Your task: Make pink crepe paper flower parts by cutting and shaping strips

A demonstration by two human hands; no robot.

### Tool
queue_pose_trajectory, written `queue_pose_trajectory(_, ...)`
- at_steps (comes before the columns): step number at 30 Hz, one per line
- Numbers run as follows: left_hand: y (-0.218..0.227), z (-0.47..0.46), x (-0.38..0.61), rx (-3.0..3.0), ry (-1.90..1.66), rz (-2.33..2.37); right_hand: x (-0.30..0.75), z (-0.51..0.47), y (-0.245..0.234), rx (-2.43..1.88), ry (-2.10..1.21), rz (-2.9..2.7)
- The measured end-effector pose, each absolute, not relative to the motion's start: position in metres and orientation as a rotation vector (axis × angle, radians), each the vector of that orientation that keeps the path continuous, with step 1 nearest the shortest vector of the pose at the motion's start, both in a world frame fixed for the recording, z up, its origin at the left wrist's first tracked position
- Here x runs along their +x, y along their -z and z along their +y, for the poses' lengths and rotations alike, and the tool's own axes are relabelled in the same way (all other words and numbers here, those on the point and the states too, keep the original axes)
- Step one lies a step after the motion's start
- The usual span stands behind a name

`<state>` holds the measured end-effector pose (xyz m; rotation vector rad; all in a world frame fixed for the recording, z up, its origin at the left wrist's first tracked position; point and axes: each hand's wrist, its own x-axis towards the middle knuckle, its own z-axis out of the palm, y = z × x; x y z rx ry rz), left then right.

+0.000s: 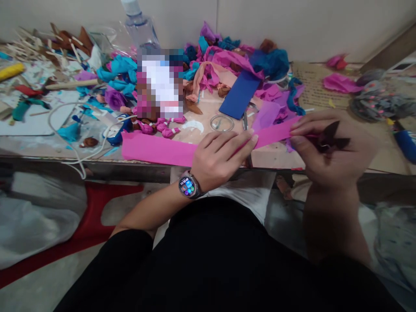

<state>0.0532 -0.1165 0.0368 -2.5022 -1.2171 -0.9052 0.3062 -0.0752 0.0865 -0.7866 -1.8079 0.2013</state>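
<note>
A long pink crepe paper strip point(159, 149) runs along the front edge of the worktable. My left hand point(221, 158) lies over its middle, fingers close together and holding the strip, with the thumb hidden. At the right, the strip narrows towards my right hand point(325, 147), whose thumb and forefinger pinch its end. A dark brown piece with pointed tips point(336, 138) sticks out between the curled fingers of that same hand; its kind is unclear. Just behind my left hand are a clear ring point(222, 123) and a dark blue flat rectangle point(240, 94).
Crumpled crepe paper point(227, 60) in pink, blue and purple is heaped at the back. A clear bottle point(141, 30) stands by the wall. A white cable point(76, 151) hangs over the front edge. To the right lies a dark rounded bundle point(370, 102).
</note>
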Motion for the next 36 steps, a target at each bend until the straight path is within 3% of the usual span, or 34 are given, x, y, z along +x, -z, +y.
queue_pose_trajectory(36,-0.038,-0.098,-0.007,-2.367,0.776,-1.270,0.392,-0.009,-0.057,-1.196,-0.354,-1.353)
